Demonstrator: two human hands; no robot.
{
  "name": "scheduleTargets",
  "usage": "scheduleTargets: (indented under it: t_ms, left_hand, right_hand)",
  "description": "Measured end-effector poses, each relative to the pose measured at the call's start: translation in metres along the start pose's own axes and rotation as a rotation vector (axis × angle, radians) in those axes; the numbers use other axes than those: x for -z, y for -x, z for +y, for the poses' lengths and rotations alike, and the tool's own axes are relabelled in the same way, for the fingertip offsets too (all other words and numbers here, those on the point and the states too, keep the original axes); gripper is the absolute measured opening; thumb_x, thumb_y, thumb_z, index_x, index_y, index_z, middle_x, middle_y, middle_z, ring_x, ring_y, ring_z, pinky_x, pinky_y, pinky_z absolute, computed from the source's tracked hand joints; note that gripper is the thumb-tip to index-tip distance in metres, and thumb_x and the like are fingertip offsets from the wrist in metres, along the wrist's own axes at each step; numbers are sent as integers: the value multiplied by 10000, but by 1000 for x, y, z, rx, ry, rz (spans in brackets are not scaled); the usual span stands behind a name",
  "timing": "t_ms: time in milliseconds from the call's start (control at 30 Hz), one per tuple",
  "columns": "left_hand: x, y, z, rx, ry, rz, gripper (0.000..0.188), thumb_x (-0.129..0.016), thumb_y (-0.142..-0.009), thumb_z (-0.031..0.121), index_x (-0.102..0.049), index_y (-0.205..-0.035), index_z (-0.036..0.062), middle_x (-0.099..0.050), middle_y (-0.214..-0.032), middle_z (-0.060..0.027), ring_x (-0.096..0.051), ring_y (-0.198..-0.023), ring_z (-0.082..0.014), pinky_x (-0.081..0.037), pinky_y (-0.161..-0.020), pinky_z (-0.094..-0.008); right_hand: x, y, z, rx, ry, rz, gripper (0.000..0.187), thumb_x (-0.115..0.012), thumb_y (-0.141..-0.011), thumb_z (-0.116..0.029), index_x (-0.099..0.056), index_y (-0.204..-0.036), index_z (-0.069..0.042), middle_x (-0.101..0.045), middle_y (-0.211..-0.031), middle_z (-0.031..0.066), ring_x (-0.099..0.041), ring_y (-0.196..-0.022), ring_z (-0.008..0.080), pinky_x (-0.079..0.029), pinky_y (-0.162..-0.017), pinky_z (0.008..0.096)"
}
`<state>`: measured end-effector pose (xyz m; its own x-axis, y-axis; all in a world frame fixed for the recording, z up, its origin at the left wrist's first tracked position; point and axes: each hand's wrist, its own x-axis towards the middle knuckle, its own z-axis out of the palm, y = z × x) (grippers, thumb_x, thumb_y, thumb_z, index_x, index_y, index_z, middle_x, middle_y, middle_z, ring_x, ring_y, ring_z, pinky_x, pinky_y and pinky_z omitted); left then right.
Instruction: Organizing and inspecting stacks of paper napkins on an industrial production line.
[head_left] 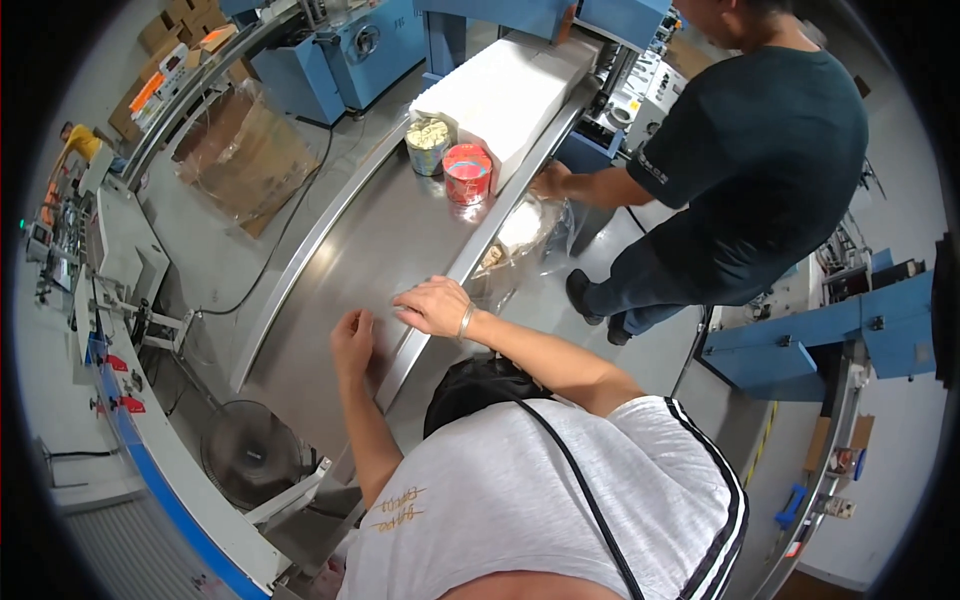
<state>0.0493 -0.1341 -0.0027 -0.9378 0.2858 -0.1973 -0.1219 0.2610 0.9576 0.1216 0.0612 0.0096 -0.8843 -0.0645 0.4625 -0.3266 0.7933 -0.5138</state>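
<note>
My left hand [352,341] is above the near end of a metal work table [375,240], its fingers curled in. Whether anything is inside them is hidden. Close by on the right, my right hand [436,306] reaches over the table's raised edge, fingers apart and pointing left, with nothing visible in them. A bracelet [467,320] circles that wrist. Farther up the table stand a red patterned round tub [467,176] and a grey-green tub [428,146] filled with pale yellowish pieces. Behind them lies a long white stack [520,85] with a ridged left side.
Right of the table stands a co-worker [765,160] in dark clothes, one hand near a clear plastic bag [530,235]. Blue machines [370,50] stand at the back. At left are a plastic-lined carton [245,155] and a black floor fan [250,453].
</note>
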Motion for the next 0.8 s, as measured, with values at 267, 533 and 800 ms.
scheduleTargets:
  t_ms: [267, 533, 800]
  left_hand:
    - [-8, -11, -20, -136, -147, -85, 195, -582, -908, 213, -625, -879, 26, -533, -629, 30, -465, -527, -45, -361, -461, -214]
    - [-6, -17, -26, -158, -255, -68, 218, -577, -876, 223, -635, -876, 13, -617, -697, -50, -558, -633, -104, -456, -583, -281]
    - [-6, -7, -9, -92, -229, -65, 183, -584, -877, 196, -634, -853, 21, -595, -652, -17, -509, -535, -72, -409, -491, -254]
  right_hand:
    - [-1, 0, 3, 22, 16, 67, 168, -614, -825, -289, -680, -881, -146, -634, -670, 27, -616, -659, 203, -438, -652, 327]
    - [-2, 0, 3, -10, 23, 43, 153, -608, -821, -283, -664, -853, -145, -636, -669, 33, -620, -673, 226, -443, -673, 355]
    - [9, -2, -8, -28, 25, -9, 137, -607, -820, -270, -653, -845, -143, -645, -708, 33, -618, -693, 228, -440, -693, 356]
